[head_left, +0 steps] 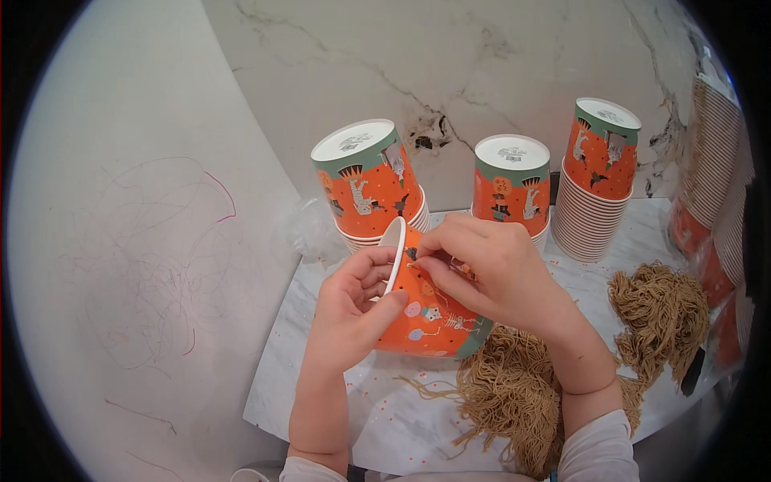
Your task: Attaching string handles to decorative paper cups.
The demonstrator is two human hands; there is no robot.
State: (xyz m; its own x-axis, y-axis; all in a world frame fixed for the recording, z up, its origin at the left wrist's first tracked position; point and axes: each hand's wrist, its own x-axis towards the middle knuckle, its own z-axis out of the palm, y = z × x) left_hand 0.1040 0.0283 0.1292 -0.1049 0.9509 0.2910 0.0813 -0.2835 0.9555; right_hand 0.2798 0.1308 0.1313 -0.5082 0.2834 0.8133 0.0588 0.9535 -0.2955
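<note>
An orange paper bucket [414, 317] with a green band and a white rim is tilted on its side, its mouth toward my left. My left hand [353, 301] grips it at the rim, fingers at the mouth and thumb on the outer wall. Close to the rim, my right hand [482, 261] pinches with thumb and forefinger against the printed wall; whatever lies between the fingertips is too small to make out. Below the bucket and my right forearm spreads a loose heap of tan cords [510, 394].
Upside-down stacks of matching buckets stand along the back: a left stack [365, 189], a middle stack [511, 189] and a taller right stack [594, 213]. Another tan cord bundle [662, 317] lies at right, beside plastic-wrapped bucket stacks [711, 169]. Small orange bits dot the marble-patterned tabletop [369, 426].
</note>
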